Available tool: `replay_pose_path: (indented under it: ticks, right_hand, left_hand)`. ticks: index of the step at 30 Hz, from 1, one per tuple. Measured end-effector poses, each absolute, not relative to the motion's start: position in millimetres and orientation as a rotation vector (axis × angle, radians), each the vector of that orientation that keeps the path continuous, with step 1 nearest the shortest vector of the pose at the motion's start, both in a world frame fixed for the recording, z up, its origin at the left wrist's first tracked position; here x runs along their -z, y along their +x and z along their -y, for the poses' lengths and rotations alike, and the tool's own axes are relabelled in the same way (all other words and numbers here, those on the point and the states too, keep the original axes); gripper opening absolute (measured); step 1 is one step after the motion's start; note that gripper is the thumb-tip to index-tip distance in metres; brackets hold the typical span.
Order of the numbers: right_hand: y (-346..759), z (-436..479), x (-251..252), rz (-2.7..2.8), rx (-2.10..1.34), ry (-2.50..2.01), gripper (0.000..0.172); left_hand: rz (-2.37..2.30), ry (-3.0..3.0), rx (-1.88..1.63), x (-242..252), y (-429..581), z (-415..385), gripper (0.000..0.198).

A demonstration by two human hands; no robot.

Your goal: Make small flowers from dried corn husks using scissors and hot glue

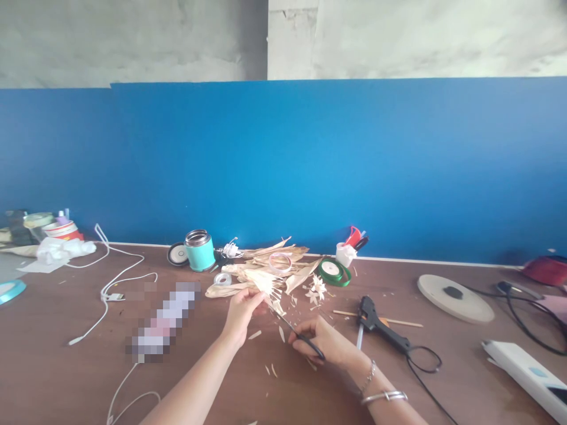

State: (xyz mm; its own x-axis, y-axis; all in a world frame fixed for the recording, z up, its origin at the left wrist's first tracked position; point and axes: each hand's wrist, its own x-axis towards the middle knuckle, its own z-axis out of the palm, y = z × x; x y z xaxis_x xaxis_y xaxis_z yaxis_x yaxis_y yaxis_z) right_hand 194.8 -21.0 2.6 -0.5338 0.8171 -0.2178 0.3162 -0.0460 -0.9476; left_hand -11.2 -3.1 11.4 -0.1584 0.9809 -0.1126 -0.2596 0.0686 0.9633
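Observation:
My left hand (244,313) pinches a pale piece of dried corn husk, mostly hidden by the fingers. In my right hand (322,341) is a pair of black-handled scissors (297,334), its blades pointing up and left to the piece at my left fingertips. Whether the blades are apart is too small to tell. Right behind my hands lies a heap of dried corn husks (301,276), with a fringed cream husk (257,280) at its front. Several husk flowers (316,288) sit to the right. Small cut scraps (282,334) are scattered around my hands.
A black glue gun (381,326) lies right of my right hand, over a thin wooden stick (410,323). Behind stand a turquoise jar (199,254), a green ribbon spool (332,273) and a white cup (345,254) of tools. White cables (106,283) run along the left. A blue partition (310,165) closes the back.

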Motion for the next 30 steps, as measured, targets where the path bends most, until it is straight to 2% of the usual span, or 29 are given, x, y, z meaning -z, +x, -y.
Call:
replay_pose_path:
  ticks: [11, 30]
  right_hand:
    - [195.7, 19.7, -3.6, 1.891, -1.509, -1.227, 0.015]
    - [191.4, 21.8, -7.7, 1.799, -1.554, -1.285, 0.013]
  left_hand:
    - [-1.185, 0.832, -1.388, -11.0, -11.0, 2.5, 0.025]
    - [-1.138, 0.781, -1.387, -7.7, -7.9, 4.3, 0.027]
